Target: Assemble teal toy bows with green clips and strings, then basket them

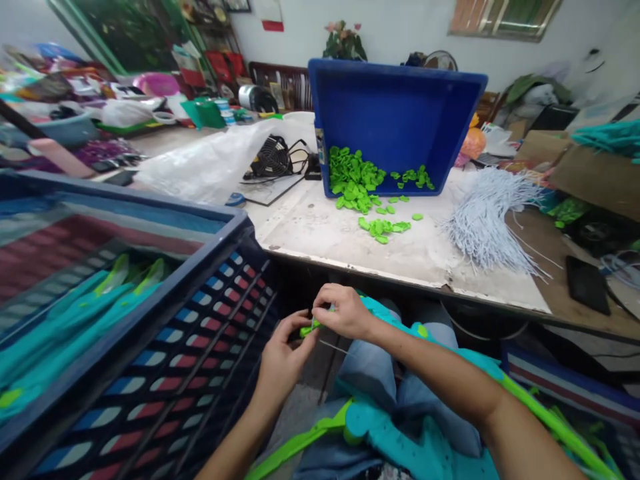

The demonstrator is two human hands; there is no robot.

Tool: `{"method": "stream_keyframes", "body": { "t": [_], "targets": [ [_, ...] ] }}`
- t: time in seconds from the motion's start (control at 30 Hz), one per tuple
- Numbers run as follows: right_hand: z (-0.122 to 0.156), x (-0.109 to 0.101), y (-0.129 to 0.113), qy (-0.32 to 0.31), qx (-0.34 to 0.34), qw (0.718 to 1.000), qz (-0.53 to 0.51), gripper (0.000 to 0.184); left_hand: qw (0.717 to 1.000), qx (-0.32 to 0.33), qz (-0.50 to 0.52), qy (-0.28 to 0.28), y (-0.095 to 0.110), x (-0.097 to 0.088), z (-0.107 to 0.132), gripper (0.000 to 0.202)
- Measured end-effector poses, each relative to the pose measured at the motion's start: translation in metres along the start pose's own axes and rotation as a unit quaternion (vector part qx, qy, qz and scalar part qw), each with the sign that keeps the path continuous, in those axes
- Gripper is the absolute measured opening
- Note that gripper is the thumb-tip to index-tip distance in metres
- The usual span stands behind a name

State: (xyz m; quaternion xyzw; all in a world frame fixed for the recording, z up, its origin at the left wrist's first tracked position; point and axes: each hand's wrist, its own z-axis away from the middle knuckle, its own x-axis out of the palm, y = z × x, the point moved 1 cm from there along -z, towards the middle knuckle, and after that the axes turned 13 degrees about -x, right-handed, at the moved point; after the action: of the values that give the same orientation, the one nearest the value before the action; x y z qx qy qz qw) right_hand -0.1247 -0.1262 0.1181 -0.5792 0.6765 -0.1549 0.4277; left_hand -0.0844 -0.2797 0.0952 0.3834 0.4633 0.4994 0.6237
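My left hand [281, 353] and my right hand [341, 311] meet just below the table's front edge, above my lap. Both pinch the same small green plastic piece [307, 329], and a thin pale string [334, 346] trails from it to the right. Teal and green plastic toy parts [400, 433] lie across my lap on blue jeans. On the table stands a tilted blue tub [395, 113], with several green plastic pieces [357, 183] spilling from it onto the tabletop. A bundle of pale strings [487, 220] lies to the tub's right.
A dark crate [165, 320] lined with a striped bag stands at my left and holds teal toy parts [65, 320]. A clear plastic bag [210, 163] and a small black fan [274, 158] lie on the worn table [325, 233]. Cardboard boxes [590, 167] and clutter fill the right side.
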Motion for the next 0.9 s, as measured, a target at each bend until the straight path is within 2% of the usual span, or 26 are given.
{"method": "stream_keyframes", "body": {
  "t": [0.03, 0.1, 0.17, 0.2, 0.23, 0.3, 0.4, 0.47, 0.57, 0.6, 0.67, 0.8, 0.83, 0.9],
  "targets": [
    [-0.004, -0.008, 0.008, 0.035, 0.029, 0.999, 0.0, 0.013, 0.999, 0.031, -0.011, 0.017, -0.006, 0.001, 0.0, 0.027],
    [-0.016, -0.032, 0.025, 0.149, 0.105, 0.983, 0.011, 0.014, 0.996, 0.072, -0.043, 0.035, -0.017, 0.002, 0.001, 0.021],
    [-0.026, -0.058, 0.039, 0.264, 0.167, 0.949, 0.029, 0.015, 0.99, 0.103, -0.093, 0.019, -0.024, 0.003, 0.001, 0.017],
    [-0.028, -0.066, 0.041, 0.294, 0.18, 0.938, 0.029, 0.014, 0.988, 0.114, -0.109, 0.003, -0.024, 0.004, 0.001, 0.018],
    [-0.029, -0.07, 0.039, 0.295, 0.177, 0.939, 0.018, 0.013, 0.986, 0.117, -0.116, -0.015, -0.021, 0.006, 0.0, 0.018],
    [-0.021, -0.062, 0.025, 0.237, 0.141, 0.961, -0.032, 0.009, 0.99, 0.083, -0.1, -0.049, -0.011, 0.009, -0.002, 0.019],
    [0.009, -0.026, -0.011, 0.146, 0.063, 0.985, -0.073, 0.012, 0.995, -0.063, 0.024, -0.078, 0.006, 0.013, -0.007, 0.028],
    [0.034, -0.002, -0.03, 0.129, 0.021, 0.99, -0.054, 0.013, 0.974, -0.163, 0.12, -0.101, 0.013, 0.013, -0.008, 0.036],
    [0.061, 0.021, -0.04, 0.085, -0.034, 0.995, -0.023, 0.012, 0.949, -0.227, 0.175, -0.131, 0.015, 0.011, -0.008, 0.037],
    [0.066, 0.025, -0.039, 0.07, -0.05, 0.996, -0.019, 0.012, 0.947, -0.234, 0.177, -0.133, 0.014, 0.01, -0.007, 0.036],
    [0.071, 0.03, -0.034, 0.062, -0.059, 0.996, -0.021, 0.013, 0.954, -0.223, 0.172, -0.103, 0.012, 0.007, -0.007, 0.034],
    [0.068, 0.03, -0.022, 0.124, 0.019, 0.99, -0.066, 0.011, 0.989, -0.094, 0.11, 0.024, 0.013, -0.001, -0.007, 0.029],
    [0.065, 0.029, -0.02, 0.143, 0.038, 0.986, -0.077, 0.011, 0.991, -0.074, 0.11, 0.034, 0.014, -0.001, -0.007, 0.028],
    [0.058, 0.028, -0.017, 0.172, 0.058, 0.979, -0.088, 0.01, 0.986, -0.077, 0.148, 0.015, 0.017, 0.001, -0.006, 0.028]
  ]
}}
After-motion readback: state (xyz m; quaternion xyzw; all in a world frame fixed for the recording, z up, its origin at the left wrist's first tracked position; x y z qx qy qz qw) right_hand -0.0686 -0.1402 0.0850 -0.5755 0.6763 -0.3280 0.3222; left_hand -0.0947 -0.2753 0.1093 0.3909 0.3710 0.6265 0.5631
